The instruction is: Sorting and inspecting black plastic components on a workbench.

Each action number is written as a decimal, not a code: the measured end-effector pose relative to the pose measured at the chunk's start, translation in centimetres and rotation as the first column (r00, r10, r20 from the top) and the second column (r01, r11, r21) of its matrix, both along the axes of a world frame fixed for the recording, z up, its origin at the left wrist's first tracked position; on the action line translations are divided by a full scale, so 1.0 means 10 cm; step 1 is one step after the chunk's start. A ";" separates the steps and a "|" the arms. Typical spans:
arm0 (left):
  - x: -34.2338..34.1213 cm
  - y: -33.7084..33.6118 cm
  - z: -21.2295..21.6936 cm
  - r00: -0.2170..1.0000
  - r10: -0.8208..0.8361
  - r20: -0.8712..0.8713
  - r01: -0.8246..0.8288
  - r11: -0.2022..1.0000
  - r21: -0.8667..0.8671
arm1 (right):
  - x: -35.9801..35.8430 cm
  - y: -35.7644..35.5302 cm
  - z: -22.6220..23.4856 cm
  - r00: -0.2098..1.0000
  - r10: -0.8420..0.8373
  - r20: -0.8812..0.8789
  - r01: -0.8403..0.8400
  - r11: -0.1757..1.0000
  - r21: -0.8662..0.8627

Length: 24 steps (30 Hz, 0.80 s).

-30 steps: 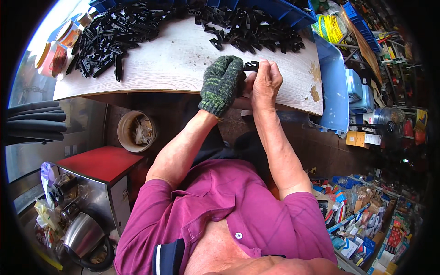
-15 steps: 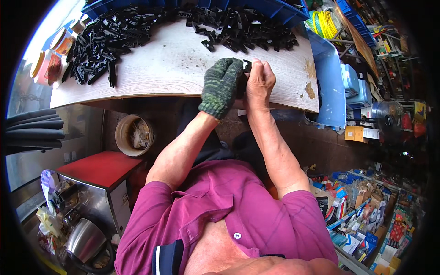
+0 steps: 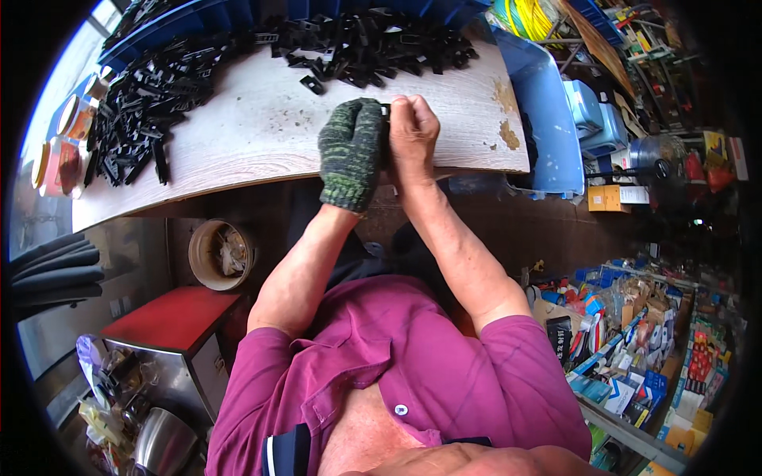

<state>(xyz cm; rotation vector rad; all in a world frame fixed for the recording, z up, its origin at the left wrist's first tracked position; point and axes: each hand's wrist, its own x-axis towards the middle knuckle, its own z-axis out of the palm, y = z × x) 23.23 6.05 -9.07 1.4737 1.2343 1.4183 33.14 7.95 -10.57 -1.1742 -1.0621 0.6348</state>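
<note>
My left hand (image 3: 350,155), in a dark green and black knit glove, is closed against my bare right hand (image 3: 413,141) above the table's front edge. Between the two hands a small black plastic part (image 3: 386,110) shows only at its top; the rest of it is hidden by glove and fingers. My right fingers are curled, with the thumb pressed down on top. Beyond the hands lies a heap of similar black plastic parts (image 3: 373,51). Another pile of longer black pieces (image 3: 131,119) covers the table's left side.
The pale table (image 3: 246,143) has worn patches at its right. Blue crates (image 3: 182,32) line its back, jars (image 3: 59,165) its left edge. A light blue bin (image 3: 548,119) stands at right. Below are a bucket (image 3: 208,274), a red-topped cabinet (image 3: 171,316) and cluttered boxes (image 3: 627,389).
The view has turned slightly, shifting the table and piles leftward. Both hands stay together at the table edge, and less of the black part shows between them.
</note>
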 end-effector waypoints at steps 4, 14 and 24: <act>0.05 0.00 0.09 0.991 -0.039 0.127 0.052 0.994 -0.101 | 0.09 0.00 -0.02 0.998 -0.022 -0.054 0.020 0.999 -0.033; -0.79 0.51 0.05 0.708 0.401 -0.582 -0.058 0.854 0.517 | 0.17 -0.07 0.34 0.852 -0.028 -0.523 -0.183 0.920 -0.347; -0.87 0.84 -0.04 0.460 0.265 -0.847 0.141 0.921 0.364 | 1.76 0.35 0.60 0.652 -0.692 -0.309 0.553 0.713 -0.431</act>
